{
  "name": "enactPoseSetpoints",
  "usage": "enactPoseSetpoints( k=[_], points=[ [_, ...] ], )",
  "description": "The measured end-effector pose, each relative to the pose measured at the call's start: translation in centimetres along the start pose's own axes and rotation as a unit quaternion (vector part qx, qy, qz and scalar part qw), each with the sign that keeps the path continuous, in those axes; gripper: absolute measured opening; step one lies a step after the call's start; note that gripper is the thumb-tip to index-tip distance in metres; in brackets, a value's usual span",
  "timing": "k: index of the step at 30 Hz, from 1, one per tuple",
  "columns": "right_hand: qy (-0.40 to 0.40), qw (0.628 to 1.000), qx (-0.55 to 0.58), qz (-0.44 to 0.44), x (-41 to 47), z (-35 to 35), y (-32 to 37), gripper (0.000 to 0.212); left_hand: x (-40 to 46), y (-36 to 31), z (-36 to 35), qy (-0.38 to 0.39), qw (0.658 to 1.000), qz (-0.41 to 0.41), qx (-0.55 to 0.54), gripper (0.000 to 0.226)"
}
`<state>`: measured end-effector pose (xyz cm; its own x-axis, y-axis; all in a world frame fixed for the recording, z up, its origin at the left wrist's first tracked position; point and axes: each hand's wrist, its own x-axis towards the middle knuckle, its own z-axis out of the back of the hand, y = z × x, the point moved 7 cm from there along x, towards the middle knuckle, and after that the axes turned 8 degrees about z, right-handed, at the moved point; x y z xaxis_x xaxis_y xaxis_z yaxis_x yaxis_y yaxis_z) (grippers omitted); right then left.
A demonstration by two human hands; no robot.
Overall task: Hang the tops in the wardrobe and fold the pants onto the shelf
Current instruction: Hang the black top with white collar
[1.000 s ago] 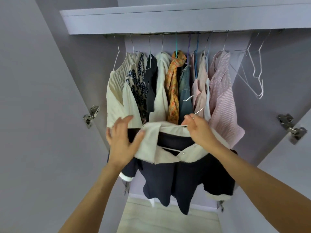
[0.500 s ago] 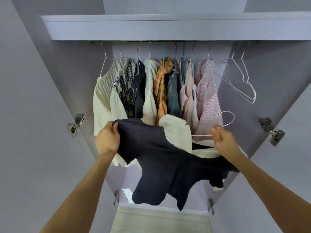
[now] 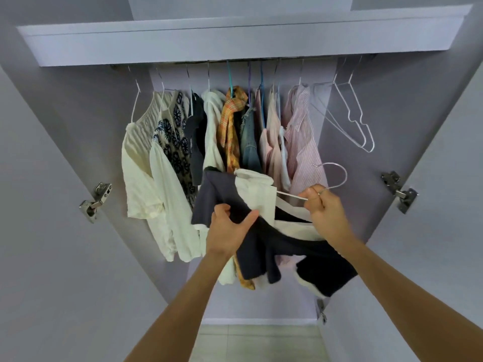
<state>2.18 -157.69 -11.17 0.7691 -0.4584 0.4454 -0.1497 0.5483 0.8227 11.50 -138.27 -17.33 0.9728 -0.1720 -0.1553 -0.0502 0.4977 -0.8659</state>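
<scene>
1. Fabric is the main concern: the dark navy top with cream collar and cuffs point(image 3: 264, 246) looks light, limp and soft, so it sags wherever it is not supported. It hangs in mid-air before the open wardrobe, below the row of hung clothes, carried between both hands.
2. The left hand point(image 3: 230, 228) has thumb and fingers curled round a bunch of navy cloth near one shoulder. That spot seems a sound hold, since a shoulder seam gives more to pinch than loose body fabric.
3. The right hand point(image 3: 324, 210) pinches the thin silver wire hanger point(image 3: 337, 176) at its neck, just under the hook; the hook points up and to the right, free of the rail. The wire looks stiff, smooth and slippery, so the soft top could slide off one arm if tilted.
4. I judge the hook neck the best place to carry it towards the dark hanging rail point(image 3: 243, 62).
5. Empty white wire hangers point(image 3: 352, 118) dangle at the rail's right end, beside a pink striped shirt point(image 3: 303, 142) of crisp-looking weave.
6. An orange plaid shirt point(image 3: 231, 121) and a cream pleated blouse point(image 3: 138, 152) hang further left, both draping softly.
7. Matte lilac wardrobe panels and a flat top shelf point(image 3: 235, 40) frame the clothes; metal hinges sit on both doors.
</scene>
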Motion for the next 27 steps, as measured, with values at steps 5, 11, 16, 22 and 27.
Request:
enactPoseSetpoints(
  k=[5, 11, 16, 22, 27],
  points=[
    [0.068, 0.997, 0.032, 0.013, -1.1, -1.8, 1.0, 0.024, 1.3, -2.6, -0.6, -0.065, 0.995, 0.009, -0.076, 0.09],
    [0.069, 0.997, 0.015, -0.012, -0.7, -1.3, -0.6, 0.036, 0.7, -3.6, 2.1, -0.163, 0.98, -0.108, 0.032, 0.01],
    [0.092, 0.993, -0.044, -0.056, 0.5, -2.1, -2.6, 0.035, -0.3, -4.3, 3.0, -0.15, 0.972, -0.178, 0.02, 0.025],
    [0.107, 0.988, 0.065, -0.09, 2.3, -1.6, -2.4, 0.028, 1.5, 2.5, 1.7, 0.123, 0.974, -0.036, 0.187, 0.069],
    [0.176, 0.984, 0.001, -0.019, 1.9, -1.8, -0.4, 0.023, 2.5, 1.3, 5.9, -0.048, 0.983, -0.101, 0.145, 0.09]
  ],
)
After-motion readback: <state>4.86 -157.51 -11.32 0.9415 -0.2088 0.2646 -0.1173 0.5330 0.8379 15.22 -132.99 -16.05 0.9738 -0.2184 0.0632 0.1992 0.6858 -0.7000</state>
